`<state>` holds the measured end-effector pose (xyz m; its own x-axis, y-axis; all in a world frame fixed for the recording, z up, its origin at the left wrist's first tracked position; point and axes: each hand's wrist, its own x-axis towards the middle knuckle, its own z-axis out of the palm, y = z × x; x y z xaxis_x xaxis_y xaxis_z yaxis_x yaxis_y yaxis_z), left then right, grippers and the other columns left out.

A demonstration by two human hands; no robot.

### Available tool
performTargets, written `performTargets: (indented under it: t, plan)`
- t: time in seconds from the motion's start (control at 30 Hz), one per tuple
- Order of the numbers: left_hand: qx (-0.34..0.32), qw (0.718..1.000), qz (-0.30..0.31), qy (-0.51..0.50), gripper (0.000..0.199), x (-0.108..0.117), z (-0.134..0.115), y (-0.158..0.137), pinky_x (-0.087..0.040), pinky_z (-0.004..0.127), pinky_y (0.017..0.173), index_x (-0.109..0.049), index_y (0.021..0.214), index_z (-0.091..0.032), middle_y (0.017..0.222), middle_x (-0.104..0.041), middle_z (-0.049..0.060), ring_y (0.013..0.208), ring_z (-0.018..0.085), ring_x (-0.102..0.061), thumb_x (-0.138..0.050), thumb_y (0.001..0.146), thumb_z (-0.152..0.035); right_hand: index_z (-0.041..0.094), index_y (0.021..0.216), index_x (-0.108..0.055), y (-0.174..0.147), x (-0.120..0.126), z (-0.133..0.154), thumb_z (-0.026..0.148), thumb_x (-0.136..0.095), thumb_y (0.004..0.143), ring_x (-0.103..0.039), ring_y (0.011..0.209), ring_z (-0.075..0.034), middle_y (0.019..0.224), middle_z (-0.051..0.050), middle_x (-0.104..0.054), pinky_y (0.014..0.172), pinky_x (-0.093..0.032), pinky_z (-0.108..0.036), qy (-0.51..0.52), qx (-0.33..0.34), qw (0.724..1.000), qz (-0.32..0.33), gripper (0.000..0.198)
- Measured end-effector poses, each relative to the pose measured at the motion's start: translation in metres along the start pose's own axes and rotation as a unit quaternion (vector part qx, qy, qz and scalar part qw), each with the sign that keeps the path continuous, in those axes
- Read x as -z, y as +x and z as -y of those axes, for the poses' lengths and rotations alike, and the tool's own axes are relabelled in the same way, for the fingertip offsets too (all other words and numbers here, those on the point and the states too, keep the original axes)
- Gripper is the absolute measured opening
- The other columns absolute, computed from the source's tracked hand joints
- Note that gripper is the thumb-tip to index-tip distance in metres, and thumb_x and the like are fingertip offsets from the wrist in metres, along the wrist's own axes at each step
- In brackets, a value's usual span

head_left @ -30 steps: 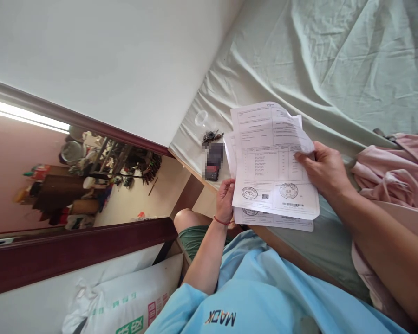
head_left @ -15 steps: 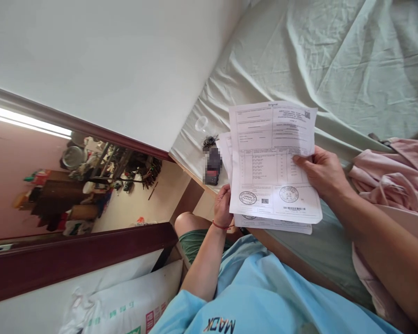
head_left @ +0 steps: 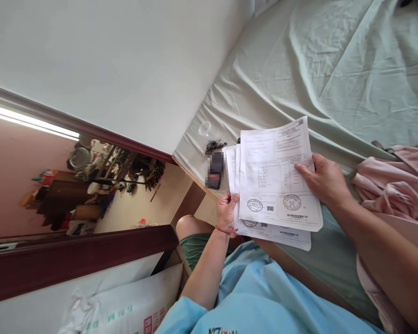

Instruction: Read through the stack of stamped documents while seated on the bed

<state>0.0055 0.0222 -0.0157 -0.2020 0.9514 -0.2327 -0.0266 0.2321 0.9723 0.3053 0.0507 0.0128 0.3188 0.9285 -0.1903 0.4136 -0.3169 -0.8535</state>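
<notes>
My right hand [head_left: 325, 178] grips the right edge of a printed paper form [head_left: 264, 162], thumb on top. The form carries a table, two round stamps and a barcode. Beneath it, offset to the left and toward me, lie more printed sheets [head_left: 292, 240], mostly covered by the upper one. My left hand [head_left: 226, 208], with a red string at its wrist, pinches the left edge of these lower sheets. Left of the papers, a dark handheld device [head_left: 215, 171], partly pixelated, rests on the bed sheet beside a bunch of keys [head_left: 216, 145].
A wrinkled pale green sheet [head_left: 334, 79] covers the bed. A clear plastic cup or lid [head_left: 205, 128] sits near its edge. Pink cloth [head_left: 386, 176] lies at right. A white sack [head_left: 125, 301] is at lower left, below a dark red frame [head_left: 73, 250].
The upper form has shifted slightly right and down and now tilts back. More of the lower sheets shows at the left and bottom, and my left thumb now lies over their edge.
</notes>
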Motion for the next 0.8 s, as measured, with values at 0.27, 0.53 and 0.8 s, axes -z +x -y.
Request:
performTargets:
  t: [0.27,0.53,0.8]
  plan:
    - [-0.054,0.997,-0.032,0.037,0.050,0.000,0.008,-0.001,-0.055,0.027,0.076,-0.069,0.087,-0.018,0.085,-0.075,0.000,0.076,0.014,-0.067,-0.086,0.077,-0.064,0.026,0.070,-0.054,0.001,-0.006,-0.009,0.037,-0.060,0.086,-0.058,0.068,-0.027,0.066,-0.005,-0.061,0.065,-0.036,-0.038,-0.047,0.028,0.997,0.045,0.020]
    - [-0.140,0.971,-0.034,0.192,0.050,0.003,0.012,-0.004,-0.048,0.028,0.075,-0.068,0.090,-0.021,0.080,-0.067,0.001,0.075,0.017,-0.059,-0.062,0.095,-0.070,0.026,0.071,-0.039,-0.006,0.000,0.001,0.034,-0.056,0.091,-0.052,0.067,-0.025,0.065,-0.004,-0.052,0.068,-0.027,-0.037,-0.150,0.012,0.989,0.001,0.028]
    - [-0.167,0.970,-0.022,0.176,0.052,0.002,0.011,-0.002,-0.051,0.034,0.095,-0.063,0.115,-0.023,0.108,-0.074,0.007,0.102,0.023,-0.067,-0.060,0.095,-0.071,0.026,0.077,-0.040,-0.004,0.006,0.001,0.029,-0.055,0.090,-0.046,0.070,-0.022,0.075,-0.007,-0.060,0.069,-0.027,-0.037,-0.102,0.022,0.994,-0.012,0.020]
